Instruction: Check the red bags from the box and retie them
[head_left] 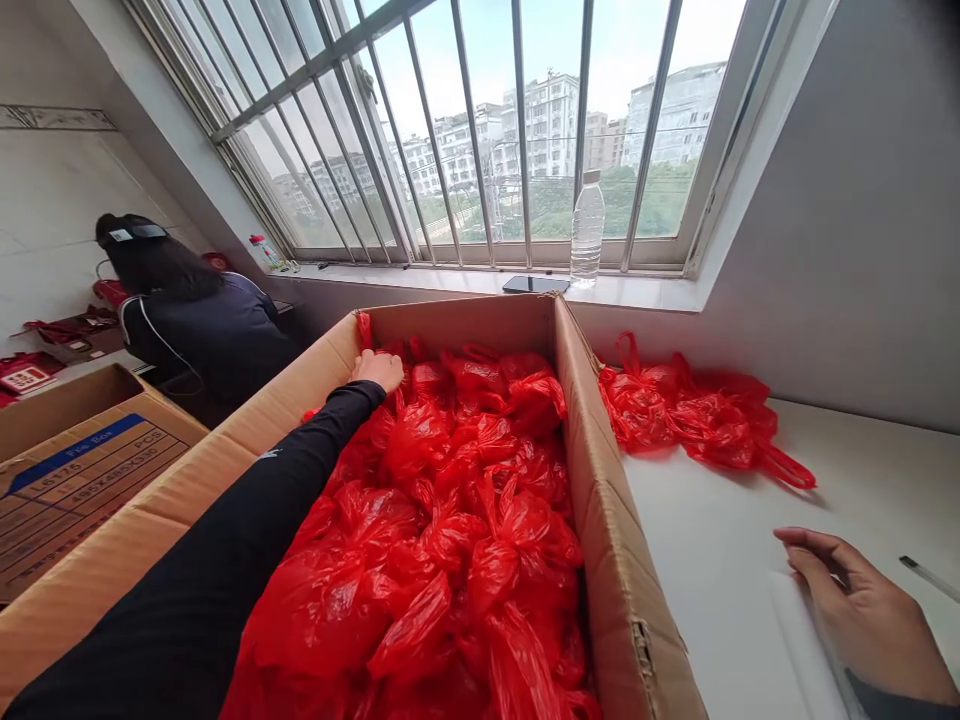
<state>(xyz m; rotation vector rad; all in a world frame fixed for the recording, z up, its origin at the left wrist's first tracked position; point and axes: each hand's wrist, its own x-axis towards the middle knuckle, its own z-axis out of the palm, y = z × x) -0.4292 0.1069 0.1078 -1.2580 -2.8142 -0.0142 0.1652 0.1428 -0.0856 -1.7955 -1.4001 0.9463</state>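
Note:
A large cardboard box stands in front of me, filled with knotted red plastic bags. My left hand, in a black sleeve, reaches across to the box's far left corner. Its fingers are curled down onto a red plastic bag there, and their tips are hidden. A strip of red plastic sticks up beside it against the corner. My right hand hovers low over the white table at the right, thumb and forefinger tips together, nothing visible between them.
More red bags lie on the white table beside a pen. A water bottle and phone rest on the windowsill. At left, a person sits behind another cardboard box.

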